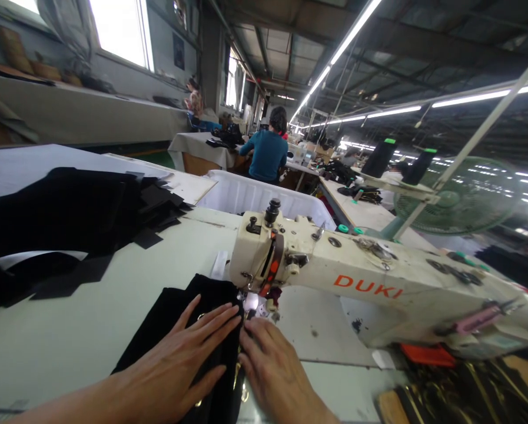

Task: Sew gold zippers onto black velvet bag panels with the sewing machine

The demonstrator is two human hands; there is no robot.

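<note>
A black cloth piece [213, 287] with gold-coloured marks lies on the pale table, its right edge at the needle area [251, 303] of a white sewing machine [325, 256]. My left hand [186, 347] rests flat on this cloth, fingers stretched forward and thumb apart. Close beside the needle, my right hand [275, 365] has its fingers bent and held together at the cloth's right edge. The part pinched under those fingertips is mostly hidden. A small lamp lights the stitching spot.
To the left lies a pile of black cut pieces [82, 206]. Behind the machine stands a white plastic bin [285, 197]. Black thread cones [378, 159] and a green fan [458, 200] are at right. Black-and-gold pieces [471, 388] sit lower right. A person [266, 153] sits ahead.
</note>
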